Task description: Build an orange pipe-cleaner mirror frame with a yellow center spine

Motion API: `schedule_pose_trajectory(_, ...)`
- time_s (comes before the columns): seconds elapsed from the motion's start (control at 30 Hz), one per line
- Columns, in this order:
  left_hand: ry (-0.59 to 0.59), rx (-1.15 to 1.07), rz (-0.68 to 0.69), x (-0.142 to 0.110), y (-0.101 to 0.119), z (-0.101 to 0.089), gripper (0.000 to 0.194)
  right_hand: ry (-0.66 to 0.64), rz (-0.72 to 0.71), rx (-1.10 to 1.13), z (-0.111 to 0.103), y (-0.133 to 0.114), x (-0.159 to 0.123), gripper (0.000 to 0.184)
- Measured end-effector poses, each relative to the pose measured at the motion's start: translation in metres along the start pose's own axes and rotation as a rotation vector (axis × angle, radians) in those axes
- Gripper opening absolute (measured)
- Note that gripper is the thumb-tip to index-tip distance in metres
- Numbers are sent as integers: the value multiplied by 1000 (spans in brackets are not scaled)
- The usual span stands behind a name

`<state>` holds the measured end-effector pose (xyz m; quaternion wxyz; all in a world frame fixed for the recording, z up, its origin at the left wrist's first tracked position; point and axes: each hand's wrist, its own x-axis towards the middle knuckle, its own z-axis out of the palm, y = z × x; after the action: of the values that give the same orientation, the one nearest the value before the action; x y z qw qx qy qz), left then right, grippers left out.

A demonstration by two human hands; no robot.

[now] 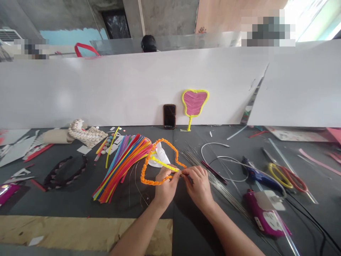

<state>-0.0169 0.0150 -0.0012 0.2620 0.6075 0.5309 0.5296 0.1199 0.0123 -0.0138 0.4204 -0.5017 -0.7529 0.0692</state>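
A loop of twisted orange pipe cleaner (144, 170), bent into a rounded outline, is held above the dark table. A straight yellow pipe cleaner (165, 164) crosses its middle. My left hand (165, 187) is closed around the lower right of the loop and the yellow strand. My right hand (198, 185) pinches where the orange ends and the yellow strand meet; the fingertips hide the joint. Just left of the loop lies a bundle of coloured pipe cleaners (121, 167). Behind the loop is a crumpled white piece (162, 156).
Thin metal wires (226, 197) lie right of my hands, near a blue glue gun (262, 177), scissors (289, 176) and a magenta power socket (266, 217). A phone (169, 116) and a yellow-rimmed pink shape (195, 103) stand at the white panel (128, 89). A dark braided band (65, 174) lies left.
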Motion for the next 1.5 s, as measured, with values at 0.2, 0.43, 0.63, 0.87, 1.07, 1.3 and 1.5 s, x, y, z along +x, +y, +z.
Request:
schedule_pose_trajectory(0.2, -66, -230, -328, 14, 2, -6, 21, 70, 70, 181, -7, 14, 3, 16)
schedule_pose_trajectory(0.43, -207, -621, -518, 42, 9, -20, 25, -351, 384, 721, 3, 11, -2, 32)
schedule_pose_trajectory(0.63, -323, -703, -487, 48, 33, -14, 47, -124, 527, 1089, 10, 1, 3, 35)
schedule_pose_trajectory(0.87, -478, -514, -526, 9, 34, 1, 36, 198, 567, 1197, -22, 11, 30, 37)
schedule_pose_trajectory(1.07, -495, -427, -554, -23, 15, -11, 34, 374, 623, 1130, -59, 42, 53, 37)
schedule_pose_trajectory(1.3, -357, -321, -477, -28, -4, -35, 35, 570, 659, 1093, -120, 79, 87, 27)
schedule_pose_trajectory(1.5, -315, -252, -423, -22, -17, -40, 36, 517, 736, 1094, -139, 80, 116, 12)
